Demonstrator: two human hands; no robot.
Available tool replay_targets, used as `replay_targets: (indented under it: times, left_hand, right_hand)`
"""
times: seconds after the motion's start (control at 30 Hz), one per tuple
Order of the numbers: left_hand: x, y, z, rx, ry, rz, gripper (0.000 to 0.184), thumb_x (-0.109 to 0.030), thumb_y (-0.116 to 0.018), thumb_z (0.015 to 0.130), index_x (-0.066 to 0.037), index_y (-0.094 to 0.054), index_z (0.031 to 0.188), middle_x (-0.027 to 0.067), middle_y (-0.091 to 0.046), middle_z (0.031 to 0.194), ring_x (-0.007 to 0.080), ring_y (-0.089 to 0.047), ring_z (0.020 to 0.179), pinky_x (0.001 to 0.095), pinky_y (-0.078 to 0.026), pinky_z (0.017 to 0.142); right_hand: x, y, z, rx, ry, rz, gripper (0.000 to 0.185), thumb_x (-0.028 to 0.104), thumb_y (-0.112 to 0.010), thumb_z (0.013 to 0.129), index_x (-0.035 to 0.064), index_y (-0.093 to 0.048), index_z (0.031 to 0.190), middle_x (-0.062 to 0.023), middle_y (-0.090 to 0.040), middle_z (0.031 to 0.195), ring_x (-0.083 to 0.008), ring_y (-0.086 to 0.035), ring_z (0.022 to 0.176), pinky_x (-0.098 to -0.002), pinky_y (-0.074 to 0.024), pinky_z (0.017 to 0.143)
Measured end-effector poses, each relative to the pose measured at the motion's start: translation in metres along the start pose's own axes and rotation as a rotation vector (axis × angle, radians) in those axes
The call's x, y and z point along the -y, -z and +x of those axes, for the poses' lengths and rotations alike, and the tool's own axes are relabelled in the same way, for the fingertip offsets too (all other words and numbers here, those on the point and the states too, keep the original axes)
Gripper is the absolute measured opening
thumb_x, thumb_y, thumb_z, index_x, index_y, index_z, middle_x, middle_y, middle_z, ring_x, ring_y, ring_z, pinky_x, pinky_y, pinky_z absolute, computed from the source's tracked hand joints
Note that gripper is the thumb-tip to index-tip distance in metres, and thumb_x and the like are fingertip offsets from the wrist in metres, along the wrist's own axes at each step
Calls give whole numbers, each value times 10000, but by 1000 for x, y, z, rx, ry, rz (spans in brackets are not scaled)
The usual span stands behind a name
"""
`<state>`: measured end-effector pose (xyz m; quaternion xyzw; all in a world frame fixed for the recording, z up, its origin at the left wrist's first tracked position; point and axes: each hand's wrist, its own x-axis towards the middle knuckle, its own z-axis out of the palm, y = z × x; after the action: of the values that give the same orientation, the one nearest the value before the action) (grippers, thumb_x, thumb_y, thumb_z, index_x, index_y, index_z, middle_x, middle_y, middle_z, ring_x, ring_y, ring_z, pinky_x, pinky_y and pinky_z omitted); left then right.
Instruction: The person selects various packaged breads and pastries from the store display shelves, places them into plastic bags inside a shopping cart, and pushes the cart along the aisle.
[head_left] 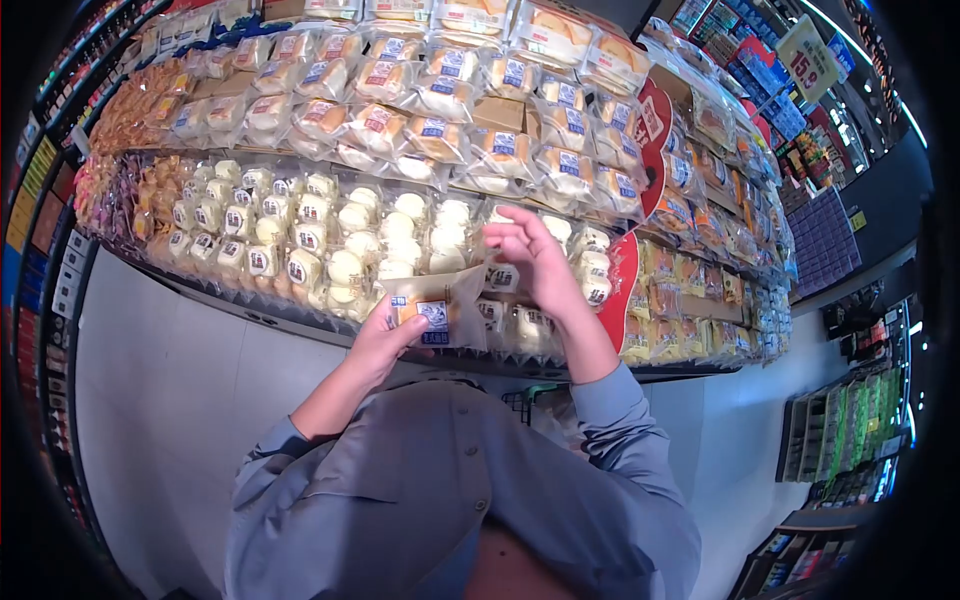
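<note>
My left hand (pixel 385 338) grips a packaged bread (pixel 438 308) in a clear wrapper with a blue and white label, its thumb lying across the front. The packet is held in front of the display's lower rows. To its right, my right hand (pixel 535 262) is raised, fingers partly bent and apart, with nothing in it. It hovers above round, pale packaged buns (pixel 400 232) and does not touch the packet. Farther back lie rows of similar bagged breads (pixel 435 138) with blue or red labels.
Bagged orange-brown snacks (pixel 140 110) fill the display's left end. A red sign divider (pixel 622 290) stands right of my right hand, with yellow-packed cakes (pixel 665 265) beyond it. The display's dark front edge (pixel 255 318) runs just ahead of my body. Shelves (pixel 845 425) line the right side.
</note>
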<state>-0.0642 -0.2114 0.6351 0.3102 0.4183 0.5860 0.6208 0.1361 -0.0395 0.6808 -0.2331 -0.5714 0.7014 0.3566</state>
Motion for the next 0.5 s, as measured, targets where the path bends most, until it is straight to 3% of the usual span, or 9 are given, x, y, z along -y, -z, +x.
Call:
replay_targets:
  times: [0.07, 0.13, 0.17, 0.27, 0.37, 0.47, 0.5]
  left_hand:
    - [-13, 17, -6, -23, -2, -2, 384, -130, -605, 963, -65, -441, 1305, 79, -651, 1108, 146, -668, 915, 312, -580, 672]
    - [-26, 33, -13, -125, 37, 18, 408, -224, -662, 933, -56, -483, 1260, 54, -664, 1106, 184, -678, 901, 353, -565, 664]
    - [-31, 42, -16, -133, 46, 27, 435, -271, -670, 925, -56, -499, 1263, 49, -673, 1087, 178, -680, 885, 329, -550, 663]
    - [-39, 74, -23, -72, 3, -2, 454, -304, -667, 925, -51, -517, 1271, 55, -683, 1061, 175, -680, 887, 318, -549, 684]
    - [-47, 105, -27, -26, -25, -57, 478, -316, -665, 926, -35, -522, 1285, 74, -686, 1054, 182, -682, 890, 317, -548, 689]
    - [-56, 124, -30, -32, -39, -91, 453, -277, -646, 939, -26, -513, 1291, 91, -678, 1081, 194, -684, 899, 336, -559, 690]
    - [-58, 129, -30, -55, -39, -97, 435, -254, -633, 948, -23, -508, 1294, 100, -672, 1094, 203, -686, 907, 347, -569, 692]
  right_hand:
    - [16, -7, 37, -65, 121, -148, 456, 175, -595, 986, 0, -430, 1373, -112, -605, 1234, -124, -574, 1078, -280, -463, 960]
    - [23, -13, 79, -139, 211, -181, 461, 179, -606, 981, -5, -432, 1367, -109, -622, 1207, -125, -583, 1071, -273, -465, 954]
    - [25, -12, 102, -142, 220, -185, 461, 179, -606, 981, -5, -432, 1367, -109, -622, 1207, -125, -583, 1071, -273, -465, 954]
    - [30, -13, 155, -214, 249, -367, 540, 263, -649, 953, -6, -442, 1373, -145, -636, 1201, -177, -607, 1096, -292, -469, 961]
    - [34, -18, 188, -391, 248, -845, 724, 460, -677, 875, 4, -458, 1392, -250, -605, 1273, -339, -600, 1187, -391, -452, 1012]
    - [48, -37, 198, -453, 166, -1036, 677, 394, -689, 897, -5, -460, 1394, -213, -615, 1285, -306, -598, 1204, -369, -466, 1003]
    - [46, -37, 202, -440, 199, -991, 693, 416, -688, 864, -5, -479, 1372, -251, -607, 1270, -363, -597, 1179, -399, -460, 1004]
